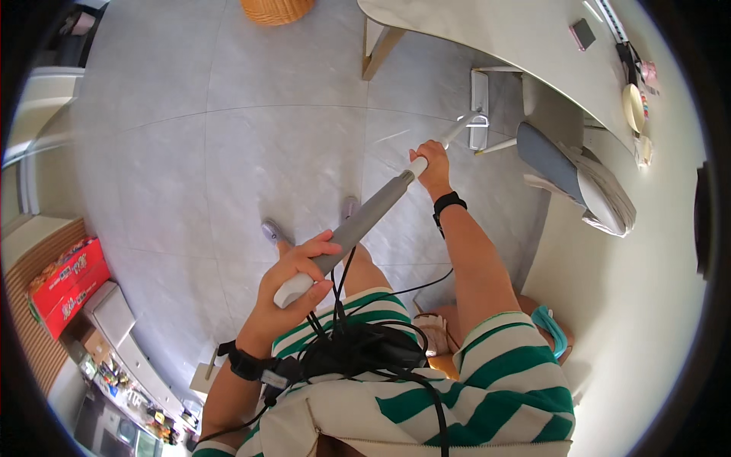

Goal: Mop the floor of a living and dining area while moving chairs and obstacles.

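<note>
A flat mop's handle (371,214), with a thick grey grip and a thinner white shaft, runs diagonally in front of me. My left hand (297,274) is wrapped around the upper end of the handle, close to my body. Farther down, my right hand (433,164) grips the white part of the shaft just below the grey section. The white rectangular mop head (478,128) lies on the grey tile floor (274,154), between the legs of a chair. Both wrists wear black straps.
A chair (548,163) with cloth over its back stands right of the mop head. Above it curves a pale table (485,25). A wicker basket (277,10) sits at the far side. Red boxes (69,285) and a white cabinet (111,311) are at left. Black cables (400,290) hang near my waist.
</note>
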Available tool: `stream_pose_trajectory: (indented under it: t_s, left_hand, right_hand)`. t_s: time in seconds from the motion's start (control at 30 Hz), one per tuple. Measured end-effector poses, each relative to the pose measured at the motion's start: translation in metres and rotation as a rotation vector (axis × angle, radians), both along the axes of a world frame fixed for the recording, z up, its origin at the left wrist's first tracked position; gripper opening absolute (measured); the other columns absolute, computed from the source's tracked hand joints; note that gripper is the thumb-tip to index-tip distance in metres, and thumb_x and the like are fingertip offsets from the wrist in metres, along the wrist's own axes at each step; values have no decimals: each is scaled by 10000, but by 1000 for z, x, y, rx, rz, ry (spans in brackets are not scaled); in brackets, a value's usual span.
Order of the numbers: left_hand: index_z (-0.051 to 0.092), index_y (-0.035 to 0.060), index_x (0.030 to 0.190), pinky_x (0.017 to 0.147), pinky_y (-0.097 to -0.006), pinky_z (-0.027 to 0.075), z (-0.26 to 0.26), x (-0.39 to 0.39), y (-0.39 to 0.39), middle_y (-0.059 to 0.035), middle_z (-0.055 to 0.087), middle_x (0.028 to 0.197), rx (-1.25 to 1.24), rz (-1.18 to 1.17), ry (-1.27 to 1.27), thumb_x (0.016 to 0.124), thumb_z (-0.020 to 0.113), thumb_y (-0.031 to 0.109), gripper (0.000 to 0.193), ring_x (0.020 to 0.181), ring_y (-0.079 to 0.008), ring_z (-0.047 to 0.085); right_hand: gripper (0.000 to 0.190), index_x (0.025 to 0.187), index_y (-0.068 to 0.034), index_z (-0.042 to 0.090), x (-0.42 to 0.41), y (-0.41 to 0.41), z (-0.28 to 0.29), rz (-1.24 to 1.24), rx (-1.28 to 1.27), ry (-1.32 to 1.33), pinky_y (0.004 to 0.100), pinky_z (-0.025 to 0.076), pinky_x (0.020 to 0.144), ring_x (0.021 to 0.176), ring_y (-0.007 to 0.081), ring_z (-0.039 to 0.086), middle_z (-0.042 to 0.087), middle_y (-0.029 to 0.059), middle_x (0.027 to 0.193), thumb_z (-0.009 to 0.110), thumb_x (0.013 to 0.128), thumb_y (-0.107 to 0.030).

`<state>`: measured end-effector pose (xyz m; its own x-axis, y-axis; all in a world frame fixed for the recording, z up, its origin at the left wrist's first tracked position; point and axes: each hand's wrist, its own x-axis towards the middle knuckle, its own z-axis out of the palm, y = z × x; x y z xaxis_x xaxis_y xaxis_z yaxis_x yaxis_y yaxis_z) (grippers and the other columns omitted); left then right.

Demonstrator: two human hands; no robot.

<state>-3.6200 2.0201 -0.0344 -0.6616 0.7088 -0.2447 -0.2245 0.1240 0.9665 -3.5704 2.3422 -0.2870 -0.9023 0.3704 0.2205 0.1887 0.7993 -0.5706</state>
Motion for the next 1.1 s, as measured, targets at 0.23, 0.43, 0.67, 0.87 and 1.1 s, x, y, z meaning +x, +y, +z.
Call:
stream_pose_trajectory:
  t_s: [0.23, 0.43, 0.67, 0.87, 1.1]
  left_hand:
    - [496, 90, 752, 983, -475, 288, 65, 11, -91, -158, 556, 1073, -159, 283, 7, 740, 650, 116, 157, 1176, -379, 406]
    - [427, 87, 784, 987, -494, 264, 139, 99, -182, -140, 535, 1026, -455, 661, 25, 729, 685, 357, 378, 1158, -391, 407]
    - [371, 98, 758, 967, -467, 262, 232, 139, -248, -89, 463, 923, -546, 761, 121, 781, 586, 295, 294, 1134, -330, 415]
    - [328, 78, 695, 893, -426, 323, 244, 87, -250, -77, 387, 745, -333, 710, 438, 803, 398, 257, 221, 882, -264, 459]
    - [455, 67, 781, 914, -445, 332, 118, -28, -89, -126, 532, 876, -261, 217, 164, 788, 519, 283, 226, 967, -319, 495]
  right_hand:
    - [162, 565, -148, 520, -48, -100, 24, 319, -210, 75, 379, 364, 626, 689, 277, 480, 506, 53, 660, 619, 461, -73]
    - [137, 571, -163, 498, -25, -232, 56, 635, -238, 6, 378, 359, 633, 697, 276, 481, 485, 52, 647, 600, 493, -212]
    - [85, 609, -144, 531, 16, -323, 95, 872, -618, -67, 424, 383, 625, 707, 255, 524, 517, 37, 656, 588, 581, -202]
    - [116, 615, -93, 621, -1, -273, 201, 762, -370, -171, 383, 451, 552, 618, 308, 595, 585, 119, 603, 606, 609, -208]
    - [151, 576, -85, 543, 83, -141, 62, 52, -675, 315, 400, 412, 512, 529, 342, 499, 507, 100, 534, 641, 512, -180]
